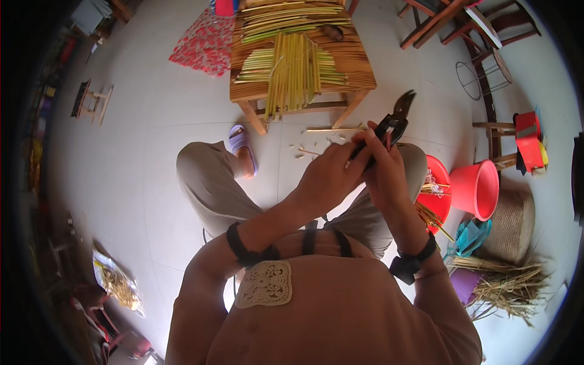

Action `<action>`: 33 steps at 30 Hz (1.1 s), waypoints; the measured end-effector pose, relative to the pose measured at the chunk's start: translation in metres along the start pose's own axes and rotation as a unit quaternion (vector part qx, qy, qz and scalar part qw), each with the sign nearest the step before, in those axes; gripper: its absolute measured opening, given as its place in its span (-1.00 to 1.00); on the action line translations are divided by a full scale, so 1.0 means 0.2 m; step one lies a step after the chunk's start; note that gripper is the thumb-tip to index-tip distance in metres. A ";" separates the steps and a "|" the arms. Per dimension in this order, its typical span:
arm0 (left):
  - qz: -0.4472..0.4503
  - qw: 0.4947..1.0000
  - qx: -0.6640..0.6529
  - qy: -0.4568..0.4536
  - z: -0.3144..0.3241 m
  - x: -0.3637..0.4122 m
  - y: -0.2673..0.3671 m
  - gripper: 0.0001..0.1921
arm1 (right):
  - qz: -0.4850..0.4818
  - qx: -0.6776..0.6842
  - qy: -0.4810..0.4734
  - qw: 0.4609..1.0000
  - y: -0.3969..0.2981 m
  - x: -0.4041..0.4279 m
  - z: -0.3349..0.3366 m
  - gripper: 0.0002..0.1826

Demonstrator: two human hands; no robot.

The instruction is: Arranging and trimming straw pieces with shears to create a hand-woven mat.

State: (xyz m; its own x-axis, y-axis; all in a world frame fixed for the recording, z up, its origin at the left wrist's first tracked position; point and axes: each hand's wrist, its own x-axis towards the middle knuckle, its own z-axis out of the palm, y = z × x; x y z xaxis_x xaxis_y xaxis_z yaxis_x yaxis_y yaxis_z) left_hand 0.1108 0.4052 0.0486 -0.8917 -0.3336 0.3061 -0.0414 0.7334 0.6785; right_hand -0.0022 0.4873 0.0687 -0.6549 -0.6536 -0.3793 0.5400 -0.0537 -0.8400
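A pair of pruning shears [396, 119] points up and to the right above my right knee, its blades parted. My right hand [385, 166] is closed around its handles. My left hand [329, 175] lies against the right one, its fingers at the handles; a small pale piece shows by those fingers, and what it grips is partly hidden. Ahead stands a low wooden table [360, 75]. On it a bundle of upright yellow-green plant stalks [294, 73] crosses several sideways stalks [255, 68] and overhangs the near edge. A dark oblong object [332, 32] lies at the right.
Cut stalk bits [299, 156] and a longer stalk [335, 130] lie on the floor. A red basin [438, 182] with stalks and a red bucket [486, 189] stand right, near a woven basket [513, 228] and dry straw [515, 285]. A small stool [93, 102] is far left.
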 end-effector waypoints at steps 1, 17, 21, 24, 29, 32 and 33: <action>-0.006 1.000 0.000 0.004 -0.01 -0.03 -0.02 -0.48 | -0.001 -0.004 -0.006 1.000 0.04 0.06 -0.05 -0.45; -0.464 0.666 -0.491 0.317 -0.13 -0.20 -0.81 -0.64 | 0.179 -0.338 -0.188 0.905 0.20 0.28 -0.23 -0.70; -0.471 0.649 -0.597 0.037 -0.02 -0.32 -0.60 -0.69 | 0.183 -0.187 -0.165 0.951 0.26 0.23 -0.13 -0.60; -0.452 0.628 -0.634 -0.021 0.02 -0.29 -0.45 -0.65 | 0.196 -0.089 -0.156 0.964 0.30 0.19 -0.03 -0.61; -0.368 0.818 -0.438 -0.052 0.01 -0.27 -0.40 -0.69 | 0.188 0.038 -0.144 0.971 0.34 0.14 0.00 -0.65; -0.349 0.835 -0.424 -0.030 0.00 -0.30 -0.35 -0.76 | 0.137 0.003 -0.152 0.979 0.31 0.13 -0.04 -0.72; -0.348 0.837 -0.422 -0.032 -0.01 -0.31 -0.34 -0.76 | 0.099 -0.041 -0.154 0.982 0.30 0.12 -0.05 -0.76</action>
State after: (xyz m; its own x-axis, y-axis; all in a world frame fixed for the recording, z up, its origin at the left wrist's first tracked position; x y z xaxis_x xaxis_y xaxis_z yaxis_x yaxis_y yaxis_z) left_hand 0.1688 0.3753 -0.0145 -0.8077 -0.4540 -0.3763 -0.2510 -0.3128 0.9161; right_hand 0.0082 0.4764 0.0055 -0.3441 -0.8428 -0.4138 0.5880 0.1502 -0.7948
